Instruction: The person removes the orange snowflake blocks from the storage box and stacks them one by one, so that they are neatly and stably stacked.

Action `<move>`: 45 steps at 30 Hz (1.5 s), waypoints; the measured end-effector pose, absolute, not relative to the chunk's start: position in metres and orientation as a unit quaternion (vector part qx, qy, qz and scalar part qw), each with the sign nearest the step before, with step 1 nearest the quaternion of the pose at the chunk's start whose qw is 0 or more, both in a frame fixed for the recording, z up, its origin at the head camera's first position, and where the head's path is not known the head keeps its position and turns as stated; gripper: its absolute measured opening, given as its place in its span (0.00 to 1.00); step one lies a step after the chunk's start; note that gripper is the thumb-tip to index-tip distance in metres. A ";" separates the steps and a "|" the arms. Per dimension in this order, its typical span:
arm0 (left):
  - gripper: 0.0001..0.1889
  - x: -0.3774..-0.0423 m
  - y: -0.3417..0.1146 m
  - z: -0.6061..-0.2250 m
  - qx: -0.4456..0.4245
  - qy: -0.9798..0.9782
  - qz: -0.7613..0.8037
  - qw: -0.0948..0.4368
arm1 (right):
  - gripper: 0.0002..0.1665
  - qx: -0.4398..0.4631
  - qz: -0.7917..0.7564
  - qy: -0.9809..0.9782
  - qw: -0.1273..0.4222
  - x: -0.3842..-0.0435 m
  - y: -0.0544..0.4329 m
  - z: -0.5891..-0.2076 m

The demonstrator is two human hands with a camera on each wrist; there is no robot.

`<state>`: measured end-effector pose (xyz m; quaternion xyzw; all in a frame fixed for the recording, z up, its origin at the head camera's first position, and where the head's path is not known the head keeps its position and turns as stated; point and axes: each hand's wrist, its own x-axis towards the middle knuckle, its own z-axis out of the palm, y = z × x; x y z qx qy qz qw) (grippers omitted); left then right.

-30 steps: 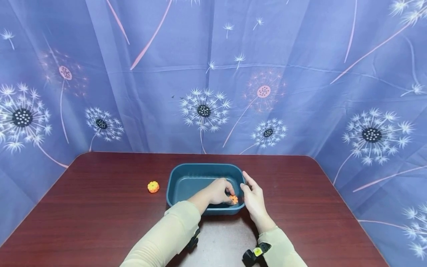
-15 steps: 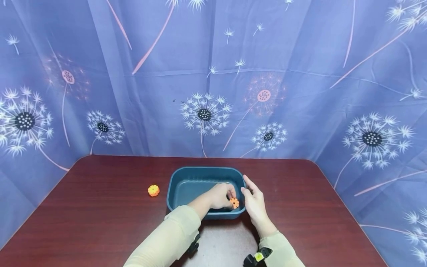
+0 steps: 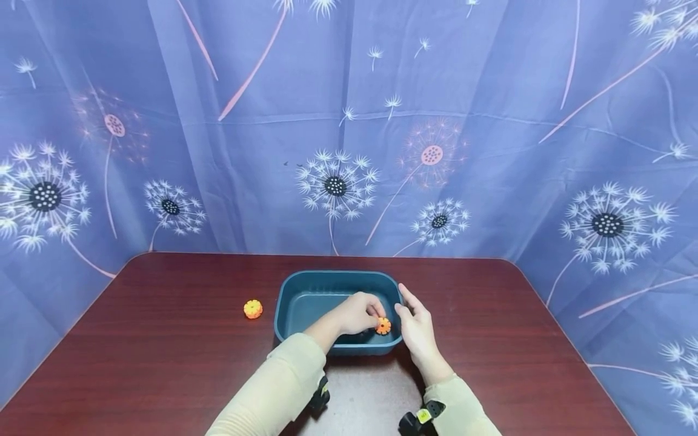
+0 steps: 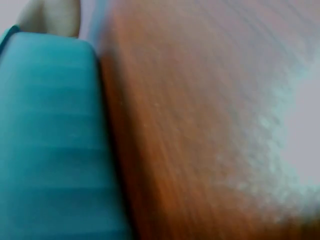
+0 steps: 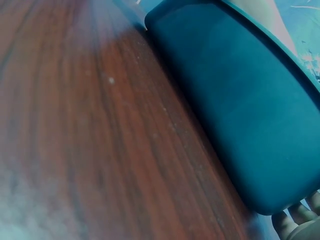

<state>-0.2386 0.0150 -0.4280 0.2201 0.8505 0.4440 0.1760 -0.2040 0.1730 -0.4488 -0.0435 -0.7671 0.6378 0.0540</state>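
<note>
In the head view a blue-green plastic basin (image 3: 305,275) stands on the table. My left hand (image 3: 357,312) reaches over its front wall and pinches an orange notched disc (image 3: 383,326) with a hole in its middle, inside at the right end. My right hand (image 3: 418,330) holds the basin's right end, thumb at the rim and fingers along the outside. The right wrist view shows the basin's outer wall (image 5: 235,105) with fingertips (image 5: 302,212) at its lower corner. Blurred in the left wrist view is the same wall (image 4: 55,130).
A small yellow-orange notched piece (image 3: 253,309), perhaps stacked discs, lies on the dark red wooden table (image 3: 180,339) left of the basin. Behind and beside the table hangs a blue curtain (image 3: 262,181) with dandelion prints.
My left hand has risen slightly inside the basin with the orange disc between its fingers. My right hand stays at the rim. The head view has shifted a little.
</note>
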 end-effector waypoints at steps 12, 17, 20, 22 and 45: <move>0.07 -0.242 0.005 -0.423 0.121 0.747 0.605 0.247 | 0.29 -0.035 0.650 -0.756 0.062 -0.205 0.172 -0.451; 0.10 -0.243 -0.002 -0.420 0.108 0.734 0.623 0.247 | 0.29 -0.043 0.652 -0.754 0.068 -0.205 0.172 -0.450; 0.14 -0.243 -0.009 -0.417 0.103 0.731 0.630 0.242 | 0.29 -0.044 0.653 -0.753 0.068 -0.206 0.172 -0.449; 0.16 -0.242 -0.013 -0.417 0.099 0.729 0.634 0.238 | 0.29 -0.045 0.653 -0.753 0.066 -0.206 0.172 -0.449; 0.21 -0.232 -0.042 -0.413 0.081 0.688 0.691 0.208 | 0.30 -0.047 0.645 -0.761 0.052 -0.205 0.172 -0.450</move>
